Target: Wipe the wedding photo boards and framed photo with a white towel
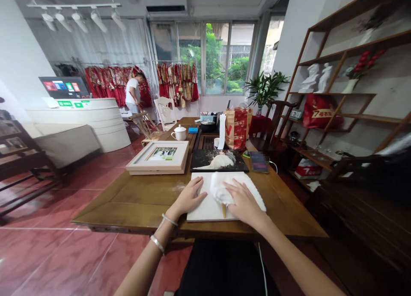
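2 bare hands are on top of a flat white board, which lies near the close edge of a brown wooden table. The left hand is open and flat, and it rests on the left side of the board. The right hand lies on a bunched white cloth on the board. Its fingers are spread over the cloth, but I cannot tell if they pinch it. A small tan strip shows beside the right thumb. The left arm wears 2 bangles.

Just past the board is a dark picture with a big white dress in it. To its left is a pale wooden frame with a small photo inside. To its right is a phone. Farther back on the table are a white cup with its lid on, a blue box and a red and tan bag. Well away, 1 other person in a white top stands by 2 groups of hanging clothes, mostly red and gold. 5 white lamps hang up high on the left.
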Demonstrator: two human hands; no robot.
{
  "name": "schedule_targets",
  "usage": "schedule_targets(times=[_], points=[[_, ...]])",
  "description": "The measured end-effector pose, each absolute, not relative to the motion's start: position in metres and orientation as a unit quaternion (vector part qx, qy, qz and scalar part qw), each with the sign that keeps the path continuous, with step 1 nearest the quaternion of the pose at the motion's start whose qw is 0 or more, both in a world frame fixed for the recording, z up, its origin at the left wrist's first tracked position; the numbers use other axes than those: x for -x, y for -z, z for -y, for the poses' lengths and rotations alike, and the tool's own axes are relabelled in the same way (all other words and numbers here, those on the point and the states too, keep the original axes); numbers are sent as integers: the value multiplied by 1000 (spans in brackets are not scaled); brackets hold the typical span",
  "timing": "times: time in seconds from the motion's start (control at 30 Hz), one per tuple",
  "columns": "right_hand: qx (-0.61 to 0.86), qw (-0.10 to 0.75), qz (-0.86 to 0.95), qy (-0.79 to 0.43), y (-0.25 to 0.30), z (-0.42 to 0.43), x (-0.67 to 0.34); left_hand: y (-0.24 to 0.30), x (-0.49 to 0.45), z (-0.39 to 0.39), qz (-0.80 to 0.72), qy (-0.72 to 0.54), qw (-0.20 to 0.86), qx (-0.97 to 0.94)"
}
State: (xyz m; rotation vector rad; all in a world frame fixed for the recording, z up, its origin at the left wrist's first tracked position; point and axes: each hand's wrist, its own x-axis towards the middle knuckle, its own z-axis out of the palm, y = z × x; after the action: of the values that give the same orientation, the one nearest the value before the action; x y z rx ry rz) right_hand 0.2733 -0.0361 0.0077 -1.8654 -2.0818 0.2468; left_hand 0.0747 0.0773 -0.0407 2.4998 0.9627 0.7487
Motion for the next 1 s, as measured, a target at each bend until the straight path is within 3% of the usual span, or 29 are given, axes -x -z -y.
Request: schedule_targets(times=[0.37,1.0], points=[[648,174,735,-98,-16,-55,-235,31,-76,-74,-297,-276,183,-896],[699,171,692,-58,-10,-27,-289,31,-72,-71,-332,-275,212,-877]])
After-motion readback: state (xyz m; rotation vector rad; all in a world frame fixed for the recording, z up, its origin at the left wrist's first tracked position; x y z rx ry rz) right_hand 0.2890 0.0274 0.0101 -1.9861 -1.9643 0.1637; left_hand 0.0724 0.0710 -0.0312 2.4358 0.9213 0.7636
